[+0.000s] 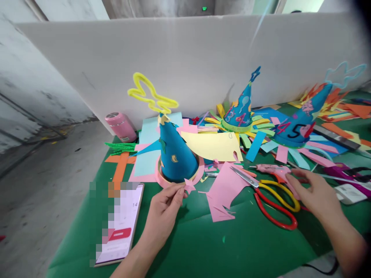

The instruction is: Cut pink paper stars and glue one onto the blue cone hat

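Observation:
A small pink paper star (189, 186) is pinched between the thumb and finger of my left hand (166, 204), just in front of a blue cone party hat (178, 154). That hat has a pink brim, a small cream cutout on its side and a yellow fuzzy-wire shape on its tip. My right hand (315, 189) has its thumb and fingers around the handle of a pink hot glue gun (272, 169), whose nozzle points left. Scissors (275, 208) with red and yellow handles lie beside the glue gun, partly under it. Cut pink paper (224, 191) lies between my hands.
A phone (124, 224) lies at the left on the green table (197, 251). Behind are a pink bottle (121, 126), a yellow paper sheet (214, 144) and two decorated blue hats (239, 110) with paper strips. A white panel (185, 65) stands along the back.

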Demonstrator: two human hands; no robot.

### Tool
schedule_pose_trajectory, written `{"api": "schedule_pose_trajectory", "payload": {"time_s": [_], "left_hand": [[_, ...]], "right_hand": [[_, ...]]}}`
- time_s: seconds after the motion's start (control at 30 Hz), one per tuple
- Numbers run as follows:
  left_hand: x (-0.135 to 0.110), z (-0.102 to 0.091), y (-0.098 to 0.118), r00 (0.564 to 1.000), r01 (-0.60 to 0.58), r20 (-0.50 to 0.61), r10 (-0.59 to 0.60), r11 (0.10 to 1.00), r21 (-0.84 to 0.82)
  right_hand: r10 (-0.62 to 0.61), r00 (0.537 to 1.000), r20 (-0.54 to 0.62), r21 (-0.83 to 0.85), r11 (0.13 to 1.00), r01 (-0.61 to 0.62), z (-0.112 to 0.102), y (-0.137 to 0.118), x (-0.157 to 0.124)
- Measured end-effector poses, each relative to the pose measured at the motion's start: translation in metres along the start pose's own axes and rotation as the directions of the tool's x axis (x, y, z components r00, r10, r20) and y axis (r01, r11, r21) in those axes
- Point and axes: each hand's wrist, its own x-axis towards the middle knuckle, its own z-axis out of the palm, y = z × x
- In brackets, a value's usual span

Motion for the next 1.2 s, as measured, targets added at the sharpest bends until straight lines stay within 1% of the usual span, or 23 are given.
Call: {"api": "schedule_pose_trajectory", "payload": {"time_s": [0.03,0.07,0.1,0.13,0.17,0.2,0.23,0.27,0.37,0.4,0.47,0.53,0.6,0.67,0.7,0.77,0.83,0.87,0.9,0.97,1.07,1.13,1.2], "left_hand": [[-0.001,-0.003,0.0,1.0,-0.017,-0.016,0.017,1.0,0.016],[-0.001,-0.006,0.001,0.999,-0.037,-0.029,0.038,0.999,0.033],[-0.002,-0.009,0.001,0.997,-0.06,-0.038,0.063,0.997,0.054],[-0.003,-0.011,0.0,0.995,-0.086,-0.046,0.09,0.993,0.081],[-0.005,-0.014,0.0,0.992,-0.113,-0.052,0.119,0.987,0.113],[-0.006,-0.017,-0.002,0.987,-0.139,-0.06,0.149,0.979,0.149],[-0.007,-0.019,-0.003,0.982,-0.162,-0.071,0.177,0.969,0.187],[-0.009,-0.021,-0.005,0.976,-0.179,-0.086,0.202,0.958,0.225],[-0.012,-0.025,-0.011,0.954,-0.207,-0.144,0.265,0.923,0.323],[-0.012,-0.025,-0.013,0.946,-0.213,-0.16,0.282,0.912,0.351],[-0.012,-0.025,-0.015,0.932,-0.227,-0.176,0.318,0.887,0.402],[-0.011,-0.023,-0.015,0.916,-0.244,-0.185,0.355,0.861,0.447],[-0.009,-0.022,-0.015,0.895,-0.261,-0.197,0.4,0.827,0.498],[-0.006,-0.021,-0.015,0.861,-0.288,-0.204,0.466,0.778,0.559],[-0.004,-0.021,-0.016,0.834,-0.312,-0.201,0.513,0.74,0.596],[-0.001,-0.021,-0.019,0.752,-0.372,-0.17,0.636,0.624,0.687],[0.002,-0.022,-0.022,0.653,-0.417,-0.104,0.75,0.471,0.777],[0.003,-0.022,-0.023,0.614,-0.427,-0.066,0.787,0.401,0.811],[0.004,-0.022,-0.024,0.588,-0.428,-0.035,0.808,0.347,0.834],[0.006,-0.021,-0.025,0.568,-0.419,0.001,0.823,0.288,0.861],[0.007,-0.019,-0.025,0.567,-0.403,0.023,0.823,0.253,0.88],[0.007,-0.017,-0.025,0.57,-0.404,0.035,0.821,0.243,0.882],[0.008,-0.017,-0.026,0.567,-0.403,0.039,0.823,0.237,0.884]], "right_hand": [[0.002,0.999,0.044,-0.002,1.0,-0.001,0.003,-0.009,-0.004],[-0.023,0.997,0.075,0.029,0.999,0.021,0.007,-0.019,-0.009],[-0.082,0.985,0.151,0.096,0.993,0.068,0.012,-0.03,-0.015],[-0.147,0.977,0.153,0.175,0.977,0.12,0.019,-0.041,-0.021],[-0.194,0.97,0.143,0.215,0.963,0.161,0.026,-0.053,-0.027],[-0.24,0.955,0.172,0.237,0.951,0.196,0.033,-0.065,-0.033],[-0.28,0.929,0.24,0.27,0.939,0.213,0.04,-0.077,-0.038],[-0.313,0.913,0.262,0.319,0.921,0.224,0.047,-0.089,-0.043],[-0.44,0.84,0.317,0.425,0.858,0.289,0.063,-0.125,-0.05],[-0.479,0.815,0.326,0.454,0.835,0.309,0.067,-0.135,-0.051],[-0.518,0.796,0.313,0.508,0.8,0.321,0.075,-0.152,-0.052],[-0.532,0.796,0.289,0.563,0.767,0.308,0.084,-0.163,-0.055],[-0.524,0.814,0.252,0.609,0.74,0.287,0.092,-0.17,-0.058],[-0.5,0.841,0.209,0.637,0.722,0.271,0.099,-0.175,-0.061],[-0.49,0.852,0.182,0.648,0.712,0.271,0.101,-0.179,-0.061],[-0.493,0.861,0.124,0.667,0.684,0.296,0.103,-0.188,-0.058],[-0.535,0.841,0.076,0.674,0.649,0.352,0.101,-0.201,-0.049],[-0.568,0.82,0.066,0.667,0.637,0.387,0.099,-0.208,-0.043],[-0.605,0.794,0.054,0.657,0.621,0.428,0.098,-0.216,-0.036],[-0.667,0.744,0.046,0.644,0.589,0.488,0.097,-0.231,-0.023],[-0.723,0.688,0.06,0.637,0.559,0.531,0.101,-0.247,-0.009],[-0.747,0.66,0.082,0.642,0.546,0.538,0.104,-0.253,-0.006],[-0.757,0.646,0.093,0.658,0.534,0.531,0.108,-0.256,-0.006]]}}
